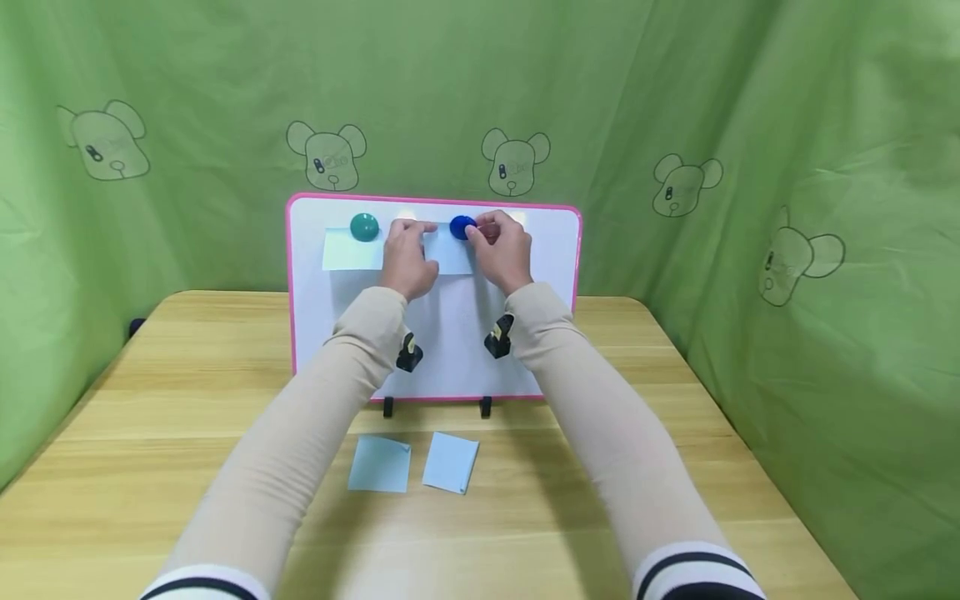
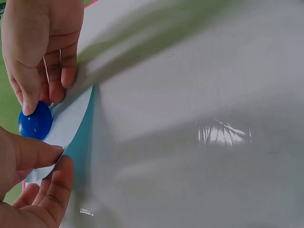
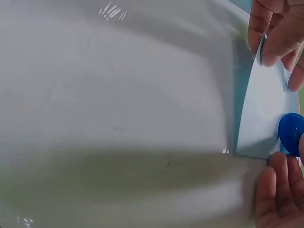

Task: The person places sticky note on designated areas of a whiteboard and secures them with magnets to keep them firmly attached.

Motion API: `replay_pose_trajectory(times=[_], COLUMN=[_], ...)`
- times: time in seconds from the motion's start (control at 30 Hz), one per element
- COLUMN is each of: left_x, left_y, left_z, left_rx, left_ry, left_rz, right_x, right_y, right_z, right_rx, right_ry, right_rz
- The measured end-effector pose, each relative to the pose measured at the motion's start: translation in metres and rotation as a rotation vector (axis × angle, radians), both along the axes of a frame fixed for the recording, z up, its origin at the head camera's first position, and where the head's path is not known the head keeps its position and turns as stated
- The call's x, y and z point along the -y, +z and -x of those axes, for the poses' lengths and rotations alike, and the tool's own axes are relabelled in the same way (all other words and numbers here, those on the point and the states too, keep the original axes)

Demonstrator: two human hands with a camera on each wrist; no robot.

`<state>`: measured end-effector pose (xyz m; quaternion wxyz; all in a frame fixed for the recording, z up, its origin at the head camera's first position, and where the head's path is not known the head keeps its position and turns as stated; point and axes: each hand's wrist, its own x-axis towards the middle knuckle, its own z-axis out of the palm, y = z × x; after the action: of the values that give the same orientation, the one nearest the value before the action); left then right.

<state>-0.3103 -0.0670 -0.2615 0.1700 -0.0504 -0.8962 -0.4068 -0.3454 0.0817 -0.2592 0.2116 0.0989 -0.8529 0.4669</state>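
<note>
At the left of the board (image 1: 442,362), the green magnet (image 1: 364,227) sits over the top of the pinned note (image 1: 345,252); its smooth dome should be hard and a little slippery, so you would do best to take it by the rim. Below, on the table (image 1: 187,375), lies a loose note (image 1: 378,467) with one corner curled up — that lifted corner is probably your easiest hold, since so thin a sheet should be awkward to pick up by its flat side. Next comes your left hand (image 1: 407,262), pinching the held note (image 1: 453,257) at its left end between thumb and forefinger, near the board's top. The held note bows away from the white surface in both wrist views, so treat it as very light, limp and easily creased: a soft pinch near an edge should do, and a hard one may wrinkle it. Lower down on the table is a second loose note (image 1: 449,460), its bottom corner seemingly turned up, which likely handles the same way. Further right, the blue magnet (image 1: 461,227) is at the held note's upper right, and your right hand (image 1: 507,254) grasps it with thumb and finger; it looks rigid and glossy, and probably tugs towards the board when close — grip its sides, not the slick face
</note>
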Motion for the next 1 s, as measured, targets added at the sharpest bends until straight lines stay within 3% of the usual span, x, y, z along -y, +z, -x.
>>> replay_pose_trajectory(times=[0.33,1.0], left_x=[-0.0017,-0.002], left_y=[0.0,0.0031], left_z=[0.0001,-0.0009], left_rx=[0.021,0.048], left_ry=[0.007,0.008], left_rz=[-0.033,-0.038], right_x=[0.0046,0.0075], right_y=[0.0013,0.0068], right_z=[0.003,0.0017], right_rx=[0.031,0.073], right_ry=[-0.063,-0.1], right_rz=[-0.01,-0.053])
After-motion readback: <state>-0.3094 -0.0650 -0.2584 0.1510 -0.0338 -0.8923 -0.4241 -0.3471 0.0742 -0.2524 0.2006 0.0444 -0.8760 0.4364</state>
